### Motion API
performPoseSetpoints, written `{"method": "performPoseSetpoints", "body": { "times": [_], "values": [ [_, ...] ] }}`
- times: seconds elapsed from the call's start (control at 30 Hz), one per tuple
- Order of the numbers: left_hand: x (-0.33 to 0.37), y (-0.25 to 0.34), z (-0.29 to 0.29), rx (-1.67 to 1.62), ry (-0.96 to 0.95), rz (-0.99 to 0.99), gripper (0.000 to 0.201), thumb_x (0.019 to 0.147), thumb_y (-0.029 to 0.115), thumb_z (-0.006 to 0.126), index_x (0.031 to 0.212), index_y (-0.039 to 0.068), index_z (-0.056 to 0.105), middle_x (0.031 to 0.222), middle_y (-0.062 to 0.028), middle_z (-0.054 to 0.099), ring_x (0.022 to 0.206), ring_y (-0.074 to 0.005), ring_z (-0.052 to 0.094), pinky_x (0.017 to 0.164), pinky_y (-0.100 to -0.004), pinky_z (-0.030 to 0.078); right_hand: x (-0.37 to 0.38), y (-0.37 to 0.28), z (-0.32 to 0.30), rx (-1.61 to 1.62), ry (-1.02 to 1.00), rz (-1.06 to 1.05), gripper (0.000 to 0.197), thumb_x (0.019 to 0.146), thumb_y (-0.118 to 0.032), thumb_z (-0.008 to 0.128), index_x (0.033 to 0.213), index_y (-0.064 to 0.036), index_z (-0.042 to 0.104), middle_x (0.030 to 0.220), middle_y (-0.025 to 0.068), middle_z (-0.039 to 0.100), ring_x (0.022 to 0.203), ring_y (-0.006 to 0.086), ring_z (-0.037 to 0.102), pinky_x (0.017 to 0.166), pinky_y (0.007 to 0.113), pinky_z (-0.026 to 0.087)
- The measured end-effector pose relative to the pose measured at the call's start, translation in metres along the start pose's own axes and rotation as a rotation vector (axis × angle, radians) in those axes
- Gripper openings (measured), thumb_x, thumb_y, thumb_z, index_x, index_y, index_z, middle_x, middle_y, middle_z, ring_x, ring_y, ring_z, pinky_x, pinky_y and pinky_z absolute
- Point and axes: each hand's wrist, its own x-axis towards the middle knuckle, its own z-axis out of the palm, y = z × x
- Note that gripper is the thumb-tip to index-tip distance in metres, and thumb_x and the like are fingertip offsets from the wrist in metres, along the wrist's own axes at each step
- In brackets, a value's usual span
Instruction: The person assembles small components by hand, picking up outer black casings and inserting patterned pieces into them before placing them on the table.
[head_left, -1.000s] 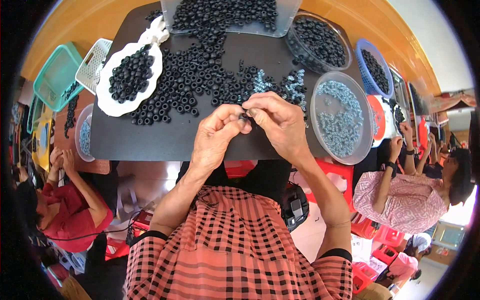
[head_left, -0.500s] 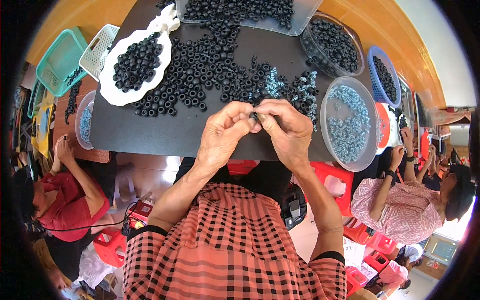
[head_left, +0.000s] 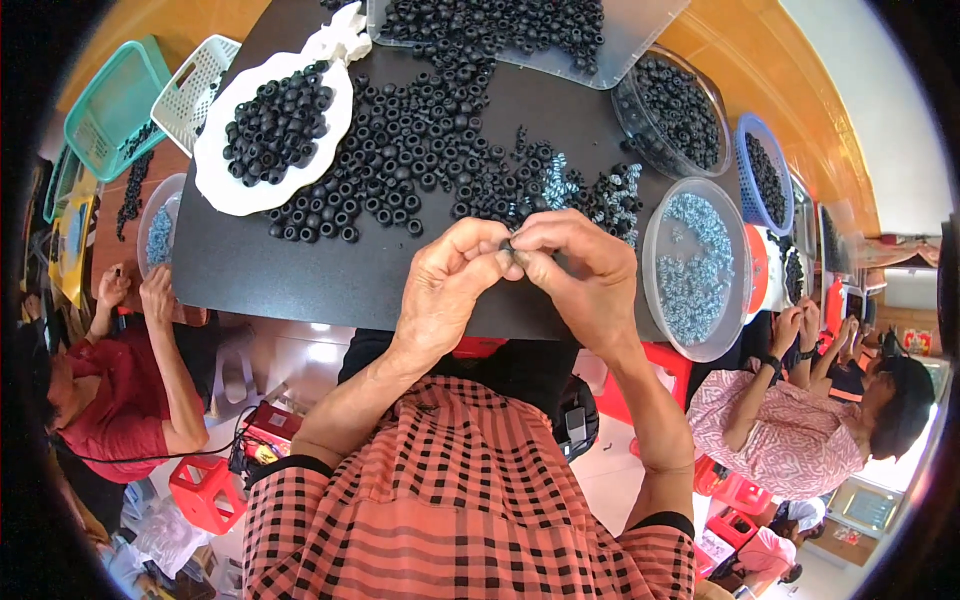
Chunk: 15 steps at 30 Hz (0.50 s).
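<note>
My left hand and my right hand meet above the near edge of the dark table. Their thumbs and fingertips pinch a small black piece between them, mostly covered by the fingers. Beyond my hands spreads a pile of black ring-shaped pieces with round holes. Small light-blue ridged pieces lie among smaller black parts just past my right hand. A round clear tub of the light-blue pieces stands to the right of that hand.
At the left, a scalloped white plate holds black pieces. A clear bin and a round clear container, both with black parts, stand at the back. A blue basket is at the far right. People sit at both sides.
The view has shifted slightly, so the table sits a little lower. My hands keep the same pinch on the black piece. The person at the left has moved their hands apart.
</note>
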Motion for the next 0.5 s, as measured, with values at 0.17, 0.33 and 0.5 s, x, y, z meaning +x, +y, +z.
{"method": "performPoseSetpoints", "body": {
  "times": [0.17, 0.33, 0.5],
  "values": [
    [-0.002, -0.001, -0.002, 0.057, -0.005, -0.034, 0.012, 0.090, 0.003, 0.054, 0.101, 0.001, 0.059, 0.087, -0.0005, 0.062, 0.082, -0.0061, 0.058, 0.076, -0.0209, 0.045, 0.043, 0.005, -0.005, -0.285, 0.066, 0.086, 0.012, 0.078, 0.000, 0.064, 0.089, -0.0001, 0.067, 0.079, 0.0091, 0.066, 0.071, 0.0142, 0.064, 0.066, 0.027, 0.051],
    [0.000, 0.000, -0.001, 0.047, -0.027, -0.058, 0.012, 0.090, 0.004, 0.055, 0.101, 0.001, 0.059, 0.086, 0.0003, 0.060, 0.082, -0.0064, 0.058, 0.078, -0.0233, 0.047, 0.107, 0.037, -0.021, -0.710, -0.034, -0.064, 0.019, 0.078, -0.014, 0.066, 0.092, -0.0009, 0.068, 0.075, 0.0119, 0.067, 0.065, 0.0187, 0.064, 0.063, 0.030, 0.050],
    [-0.001, 0.001, 0.000, 0.059, -0.027, -0.086, 0.012, 0.090, 0.003, 0.055, 0.101, 0.001, 0.058, 0.085, 0.0005, 0.059, 0.082, -0.0066, 0.058, 0.078, -0.0236, 0.047, 0.130, 0.046, -0.016, -1.013, -0.246, -0.059, 0.022, 0.074, -0.019, 0.066, 0.088, -0.0026, 0.069, 0.071, 0.0145, 0.065, 0.066, 0.0315, 0.064, 0.065, 0.037, 0.051]
  ]
}}
